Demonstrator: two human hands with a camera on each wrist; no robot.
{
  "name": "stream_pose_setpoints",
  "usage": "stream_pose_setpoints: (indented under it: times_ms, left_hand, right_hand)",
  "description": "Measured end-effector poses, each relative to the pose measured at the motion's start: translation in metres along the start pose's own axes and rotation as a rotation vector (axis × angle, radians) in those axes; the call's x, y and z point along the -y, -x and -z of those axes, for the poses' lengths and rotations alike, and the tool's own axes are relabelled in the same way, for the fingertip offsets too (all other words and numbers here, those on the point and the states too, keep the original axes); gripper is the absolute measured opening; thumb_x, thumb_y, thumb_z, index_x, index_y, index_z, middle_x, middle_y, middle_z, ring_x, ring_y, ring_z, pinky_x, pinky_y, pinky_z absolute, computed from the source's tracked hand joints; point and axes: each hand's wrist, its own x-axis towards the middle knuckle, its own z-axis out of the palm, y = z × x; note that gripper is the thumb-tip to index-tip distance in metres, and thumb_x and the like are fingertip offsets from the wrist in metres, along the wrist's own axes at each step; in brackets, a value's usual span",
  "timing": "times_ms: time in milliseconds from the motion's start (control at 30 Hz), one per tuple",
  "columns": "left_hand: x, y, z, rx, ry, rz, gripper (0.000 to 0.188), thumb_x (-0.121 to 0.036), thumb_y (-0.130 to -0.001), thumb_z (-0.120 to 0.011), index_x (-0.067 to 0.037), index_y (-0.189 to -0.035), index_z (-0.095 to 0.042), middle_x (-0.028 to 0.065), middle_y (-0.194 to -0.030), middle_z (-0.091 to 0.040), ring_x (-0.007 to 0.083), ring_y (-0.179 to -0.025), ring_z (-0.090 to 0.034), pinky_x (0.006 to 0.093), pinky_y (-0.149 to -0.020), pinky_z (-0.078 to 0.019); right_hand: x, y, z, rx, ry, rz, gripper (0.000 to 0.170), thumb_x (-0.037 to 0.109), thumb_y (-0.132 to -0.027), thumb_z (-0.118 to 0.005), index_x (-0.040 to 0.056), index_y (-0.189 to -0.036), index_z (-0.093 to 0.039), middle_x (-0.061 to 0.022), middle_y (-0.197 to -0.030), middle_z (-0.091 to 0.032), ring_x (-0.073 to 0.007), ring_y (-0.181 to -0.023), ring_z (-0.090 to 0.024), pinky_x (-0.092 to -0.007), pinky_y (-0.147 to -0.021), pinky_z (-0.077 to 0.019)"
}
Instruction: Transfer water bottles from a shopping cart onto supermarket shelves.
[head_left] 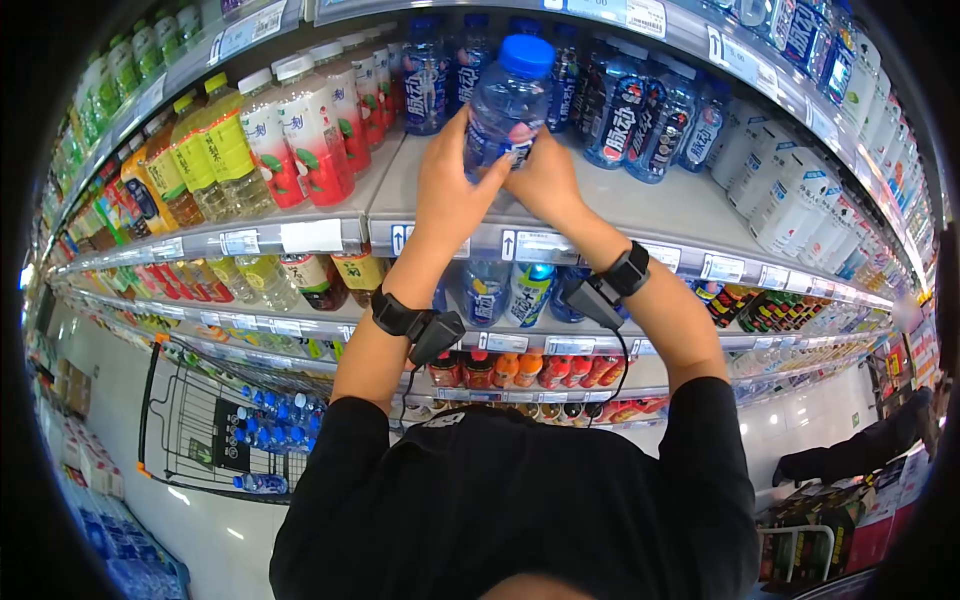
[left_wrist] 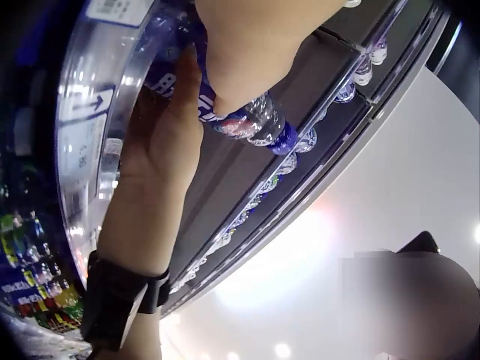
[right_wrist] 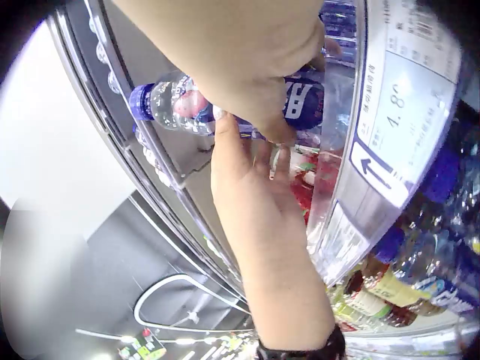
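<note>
Both hands hold one clear drink bottle with a blue cap (head_left: 510,98) upright at the front of the middle shelf. My left hand (head_left: 452,185) curls round its left side, the thumb across the front of the label. From the right, my right hand (head_left: 548,180) grips the lower part. In the left wrist view the bottle (left_wrist: 259,120) shows its cap and neck beyond the fingers. The right wrist view shows the bottle's (right_wrist: 176,101) pink fruit print and blue label, partly hidden by both hands.
Similar blue bottles (head_left: 625,115) stand behind and to the right. Red-and-white bottles (head_left: 310,140) line the left, white packs (head_left: 785,190) the right. Price tags (head_left: 540,245) run along the shelf edge. A shopping cart (head_left: 180,400) with blue-capped bottles (head_left: 280,415) stands lower left.
</note>
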Motion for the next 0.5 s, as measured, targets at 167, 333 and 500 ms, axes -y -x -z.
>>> stream_pose_setpoints:
  times_ms: [167, 333, 500]
  left_hand:
    - [0.027, -0.007, -0.002, 0.109, 0.050, 0.096, 0.065, -0.014, -0.073, -0.063, 0.003, -0.129, -0.035, 0.0254, -0.113, -0.052, 0.0330, -0.104, -0.054, 0.0365, -0.088, -0.0427]
    - [0.048, -0.028, -0.001, 0.272, -0.065, 0.250, 0.065, -0.027, -0.078, -0.057, 0.003, -0.130, -0.034, 0.0288, -0.118, -0.049, 0.0354, -0.109, -0.051, 0.0358, -0.091, -0.0396]
    - [0.037, -0.049, 0.005, 0.515, -0.198, 0.427, 0.077, -0.049, -0.082, -0.041, 0.005, -0.134, -0.025, 0.0322, -0.113, -0.050, 0.0409, -0.107, -0.050, 0.0385, -0.091, -0.0393]
  right_hand:
    - [-0.004, -0.037, -0.011, 0.172, 0.146, -0.117, 0.067, 0.036, -0.053, -0.079, -0.0069, -0.097, -0.053, -0.0257, -0.090, -0.062, -0.0361, -0.087, -0.061, -0.0394, -0.076, -0.0487]
    - [-0.010, -0.069, -0.028, 0.348, 0.229, -0.313, 0.066, 0.038, -0.054, -0.079, -0.0073, -0.097, -0.056, -0.0241, -0.089, -0.063, -0.0336, -0.088, -0.062, -0.0373, -0.075, -0.0494]
    - [-0.013, -0.079, -0.038, 0.290, 0.527, -0.180, 0.049, 0.035, -0.065, -0.071, -0.0004, -0.098, -0.062, -0.0201, -0.101, -0.061, -0.0320, -0.092, -0.061, -0.0370, -0.074, -0.0505]
